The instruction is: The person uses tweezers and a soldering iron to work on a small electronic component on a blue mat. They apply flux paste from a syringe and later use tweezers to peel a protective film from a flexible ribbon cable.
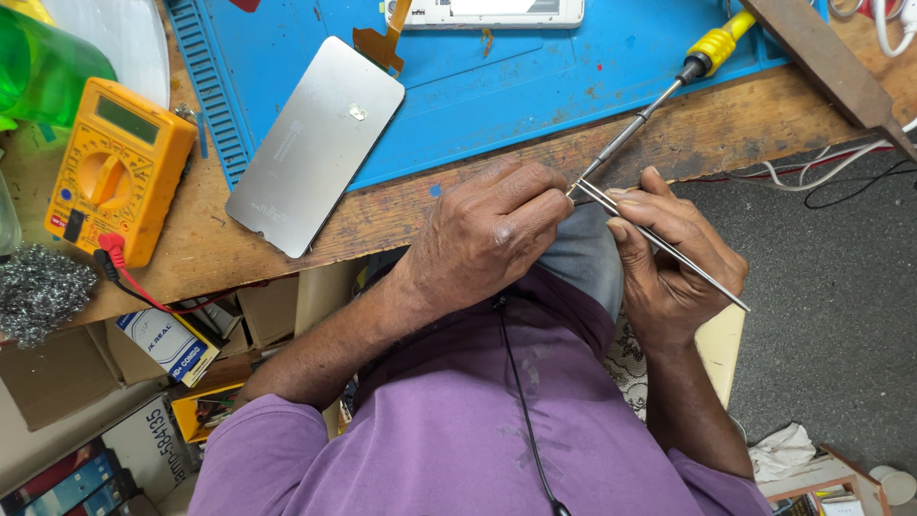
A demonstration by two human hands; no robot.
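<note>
My left hand [487, 234] is curled into a loose fist just past the wooden bench's front edge. Its fingertips pinch the thin metal end of a yellow-handled soldering iron [659, 96], which slants up and right across the bench. My right hand [669, 258] holds slim metal tweezers [669, 247]. The tweezer points meet the iron's tip beside my left index finger. Anything small between the fingers is hidden. Both hands hover over my lap, above a purple shirt.
A blue work mat [497, 86] covers the wooden bench [220, 248]. A grey metal phone back plate [315, 143] lies on it, with a white device [487, 11] at the top. A yellow multimeter [115, 167], steel wool [38, 291], a green bottle [38, 62] and a large file [831, 67] sit around it.
</note>
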